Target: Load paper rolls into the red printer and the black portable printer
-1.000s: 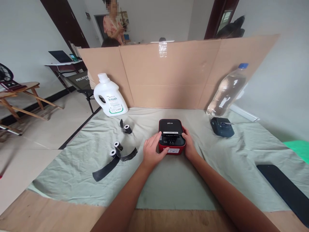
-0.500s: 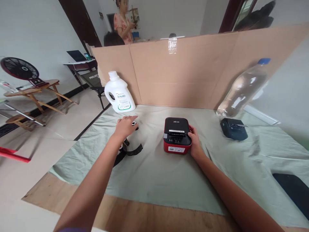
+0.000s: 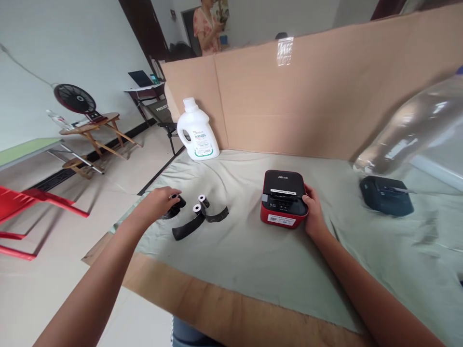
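My left hand [image 3: 161,201] is closed on a small black roll [image 3: 176,206] with a white core, low over the left part of the cloth. Just right of it lie two more black rolls, a rear one [image 3: 203,200] and a front one [image 3: 197,209], with black strips unrolled on the cloth. My right hand [image 3: 314,210] grips the right side of a red and black printer [image 3: 284,198], its thumb on the top edge. The printer rests on the cloth with its lid down.
A white jug [image 3: 198,132] stands at the back left before a cardboard wall [image 3: 289,106]. On the right are a dark device [image 3: 385,195] and a large clear bottle [image 3: 408,130]. Beyond the cardboard a person [image 3: 208,29] stands.
My left hand has moved left and toward me, from above the rolls, and now holds one roll. The view has turned left. My right hand is still on the printer.
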`<state>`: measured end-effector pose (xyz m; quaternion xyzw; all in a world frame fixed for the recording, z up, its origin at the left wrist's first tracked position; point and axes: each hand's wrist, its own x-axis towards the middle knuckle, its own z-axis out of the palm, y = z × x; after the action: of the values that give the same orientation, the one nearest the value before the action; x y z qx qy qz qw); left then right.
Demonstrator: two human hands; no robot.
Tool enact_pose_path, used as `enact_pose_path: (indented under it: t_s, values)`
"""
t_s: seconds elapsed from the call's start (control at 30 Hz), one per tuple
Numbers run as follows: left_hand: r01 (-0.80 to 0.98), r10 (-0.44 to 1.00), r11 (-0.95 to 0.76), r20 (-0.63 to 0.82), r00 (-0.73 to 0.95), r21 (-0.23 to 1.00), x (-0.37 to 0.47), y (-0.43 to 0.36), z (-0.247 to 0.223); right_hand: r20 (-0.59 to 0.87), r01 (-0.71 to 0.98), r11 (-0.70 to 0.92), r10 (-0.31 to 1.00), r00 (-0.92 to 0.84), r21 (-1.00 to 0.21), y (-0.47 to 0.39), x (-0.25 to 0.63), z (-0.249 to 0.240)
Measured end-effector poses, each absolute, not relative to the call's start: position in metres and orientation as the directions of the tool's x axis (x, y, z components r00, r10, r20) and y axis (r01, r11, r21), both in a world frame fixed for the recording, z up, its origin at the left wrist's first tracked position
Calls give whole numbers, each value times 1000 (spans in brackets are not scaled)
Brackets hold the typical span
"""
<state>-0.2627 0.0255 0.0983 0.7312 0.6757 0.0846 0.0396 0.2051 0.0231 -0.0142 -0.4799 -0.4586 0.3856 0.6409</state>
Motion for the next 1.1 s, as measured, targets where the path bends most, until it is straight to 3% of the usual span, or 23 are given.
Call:
enact_pose_path:
  t_s: [0.33,0.43,0.53,0.7,0.93,1.1]
  values:
    - [960,999,-43,12,41,277,-290,-67,82,210,-66,244,922,324,-968,25,205,-15]
    - [972,998,-53,-2,55,227,-293,-79,81,210,-94,250,926,312,-964,24,205,-15]
    - [985,993,-98,76,88,142,-285,-82,83,223,-109,267,925,309,-957,25,206,-16]
    - [969,980,-173,129,152,174,-236,-63,87,223,-118,271,923,314,-955,26,207,-19]
    - [983,997,-79,18,77,167,-178,-28,79,234,-98,273,926,298,-957,27,209,-22]
    - [973,995,95,11,-99,209,-175,-19,80,243,-79,275,928,281,-958,25,209,-21]
